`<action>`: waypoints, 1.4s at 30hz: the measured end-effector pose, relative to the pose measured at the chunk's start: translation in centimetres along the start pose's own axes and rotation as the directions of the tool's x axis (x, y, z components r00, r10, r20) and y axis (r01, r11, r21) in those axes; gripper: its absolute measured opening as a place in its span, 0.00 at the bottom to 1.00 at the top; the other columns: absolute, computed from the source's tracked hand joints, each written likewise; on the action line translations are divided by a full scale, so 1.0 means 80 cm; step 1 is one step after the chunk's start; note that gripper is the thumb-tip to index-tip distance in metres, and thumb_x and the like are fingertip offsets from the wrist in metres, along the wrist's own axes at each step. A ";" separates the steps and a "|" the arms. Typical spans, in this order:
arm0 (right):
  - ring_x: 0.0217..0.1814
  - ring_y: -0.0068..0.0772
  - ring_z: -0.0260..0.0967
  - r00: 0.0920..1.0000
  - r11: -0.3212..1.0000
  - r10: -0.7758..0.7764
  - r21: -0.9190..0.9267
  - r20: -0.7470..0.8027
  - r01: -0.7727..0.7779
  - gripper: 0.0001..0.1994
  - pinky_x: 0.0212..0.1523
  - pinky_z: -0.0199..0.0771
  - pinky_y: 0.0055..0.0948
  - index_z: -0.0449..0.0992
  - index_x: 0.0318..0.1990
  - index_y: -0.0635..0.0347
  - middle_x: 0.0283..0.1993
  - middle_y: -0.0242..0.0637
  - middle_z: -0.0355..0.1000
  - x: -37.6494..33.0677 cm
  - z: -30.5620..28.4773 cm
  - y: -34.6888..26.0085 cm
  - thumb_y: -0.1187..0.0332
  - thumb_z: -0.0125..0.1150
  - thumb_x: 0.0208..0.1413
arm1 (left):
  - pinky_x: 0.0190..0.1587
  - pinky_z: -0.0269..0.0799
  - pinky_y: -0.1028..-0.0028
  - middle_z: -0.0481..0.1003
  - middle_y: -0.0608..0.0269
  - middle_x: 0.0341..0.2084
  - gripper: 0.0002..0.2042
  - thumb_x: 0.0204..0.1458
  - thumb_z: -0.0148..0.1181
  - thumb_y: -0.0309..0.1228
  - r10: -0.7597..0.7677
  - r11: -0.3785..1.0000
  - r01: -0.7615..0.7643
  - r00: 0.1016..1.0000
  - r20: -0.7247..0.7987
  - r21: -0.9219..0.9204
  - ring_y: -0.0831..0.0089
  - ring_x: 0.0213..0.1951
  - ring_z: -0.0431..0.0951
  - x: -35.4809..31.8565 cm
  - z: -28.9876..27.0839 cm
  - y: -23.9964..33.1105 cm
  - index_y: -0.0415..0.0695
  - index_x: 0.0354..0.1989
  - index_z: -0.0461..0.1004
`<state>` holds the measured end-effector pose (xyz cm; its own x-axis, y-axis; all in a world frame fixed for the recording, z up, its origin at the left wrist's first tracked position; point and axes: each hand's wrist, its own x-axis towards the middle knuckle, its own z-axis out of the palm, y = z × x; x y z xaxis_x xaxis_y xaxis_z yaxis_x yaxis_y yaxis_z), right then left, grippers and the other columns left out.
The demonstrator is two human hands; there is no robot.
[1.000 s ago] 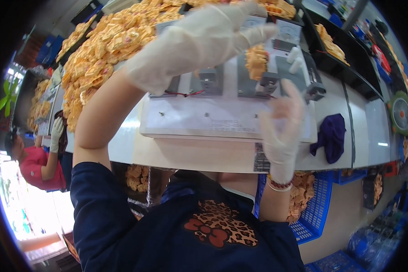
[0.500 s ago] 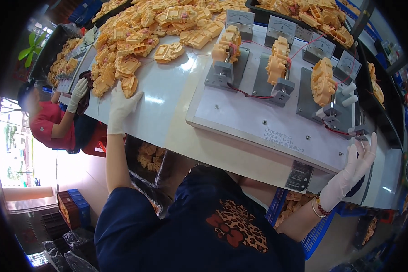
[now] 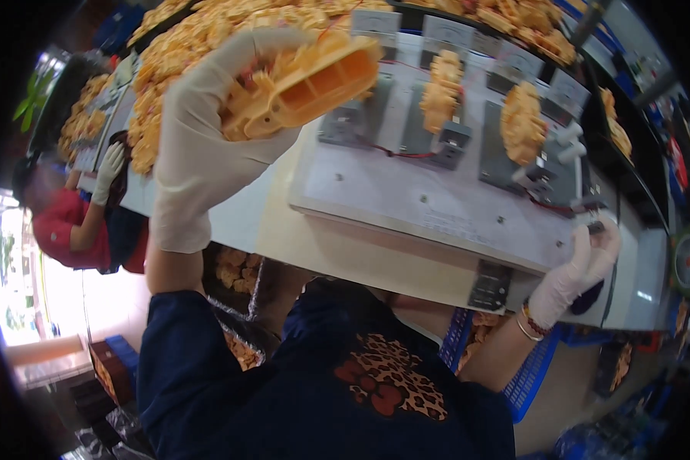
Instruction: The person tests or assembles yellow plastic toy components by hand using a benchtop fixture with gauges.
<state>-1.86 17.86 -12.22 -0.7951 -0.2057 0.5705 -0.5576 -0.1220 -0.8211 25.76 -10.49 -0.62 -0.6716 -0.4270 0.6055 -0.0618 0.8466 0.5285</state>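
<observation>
Head view, nearest the camera: the gloved left hand (image 3: 207, 146) is raised above the bench (image 3: 238, 218), its fingers (image 3: 284, 46) closed around an orange plastic part (image 3: 307, 80) held close to the lens. Lower right, the gloved right hand (image 3: 579, 268) rests at the near right corner of a grey test fixture board (image 3: 437, 207), fingers curled on a small dark switch (image 3: 594, 228). Farther back, three orange parts (image 3: 523, 123) sit in the fixture, with a heap of orange parts (image 3: 184, 46) beyond; a co-worker's gloved hand (image 3: 109, 165) is at far left.

My left hand (image 3: 207, 130) covers part of the orange plastic part (image 3: 307, 80). The meter dials (image 3: 445, 31) are too small for me to read.
</observation>
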 end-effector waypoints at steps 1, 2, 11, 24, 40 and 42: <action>0.43 0.25 0.65 1.000 1.000 0.001 0.007 -0.023 0.000 0.15 0.49 0.65 0.24 0.71 0.47 0.66 0.42 0.37 0.68 -0.003 0.001 0.002 0.80 0.56 0.49 | 0.47 0.77 0.75 0.80 0.61 0.43 0.21 0.47 0.67 0.20 0.177 0.984 -0.177 0.984 0.012 0.005 0.75 0.42 0.81 0.024 0.011 0.012 0.44 0.52 0.75; 0.40 0.23 0.63 1.000 0.998 -0.002 0.060 -0.029 0.003 0.15 0.45 0.64 0.22 0.71 0.46 0.65 0.40 0.34 0.67 -0.006 0.008 -0.004 0.80 0.57 0.48 | 0.47 0.80 0.72 0.80 0.59 0.45 0.21 0.50 0.65 0.18 0.344 0.939 -0.344 0.939 0.018 0.011 0.69 0.42 0.83 0.046 0.026 0.028 0.44 0.54 0.74; 0.34 0.17 0.61 0.999 0.996 0.049 0.074 0.012 -0.049 0.16 0.37 0.63 0.18 0.72 0.45 0.59 0.34 0.27 0.66 -0.005 0.006 -0.011 0.80 0.62 0.47 | 0.32 0.77 0.61 0.80 0.51 0.31 0.12 0.45 0.64 0.38 0.449 0.508 -0.728 0.680 0.580 0.460 0.57 0.34 0.83 0.239 0.291 0.119 0.42 0.31 0.82; 0.33 0.19 0.58 0.998 0.996 0.032 0.087 0.063 -0.037 0.18 0.39 0.63 0.21 0.71 0.45 0.61 0.37 0.29 0.68 -0.005 -0.005 -0.005 0.79 0.63 0.44 | 0.30 0.78 0.70 0.79 0.52 0.29 0.22 0.41 0.66 0.28 0.494 0.616 -0.751 0.604 0.625 0.239 0.61 0.31 0.82 0.164 0.303 0.136 0.39 0.48 0.76; 0.28 0.41 0.71 0.965 0.766 -0.125 -0.596 0.232 0.242 0.06 0.28 0.67 0.36 0.75 0.27 0.56 0.27 0.37 0.70 -0.024 -0.020 -0.001 0.72 0.68 0.43 | 0.30 0.68 0.73 0.76 0.64 0.22 0.06 0.42 0.65 0.20 0.329 0.923 -0.319 0.944 -0.014 0.216 0.69 0.25 0.74 -0.035 0.097 0.073 0.42 0.29 0.78; 0.27 0.41 0.70 0.960 0.742 -0.155 -0.614 0.235 0.269 0.06 0.27 0.66 0.36 0.74 0.26 0.56 0.26 0.37 0.69 -0.023 -0.017 0.005 0.73 0.68 0.43 | 0.29 0.68 0.71 0.74 0.65 0.22 0.04 0.45 0.66 0.21 0.043 0.955 -0.029 0.998 -0.042 0.296 0.70 0.24 0.73 -0.069 0.109 0.032 0.42 0.28 0.77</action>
<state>-0.91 19.54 -13.56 -0.6210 -0.4063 0.6703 -0.7744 0.4500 -0.4447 22.87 -3.22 -7.82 -0.6424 -0.4031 0.6518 -0.2586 0.9146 0.3108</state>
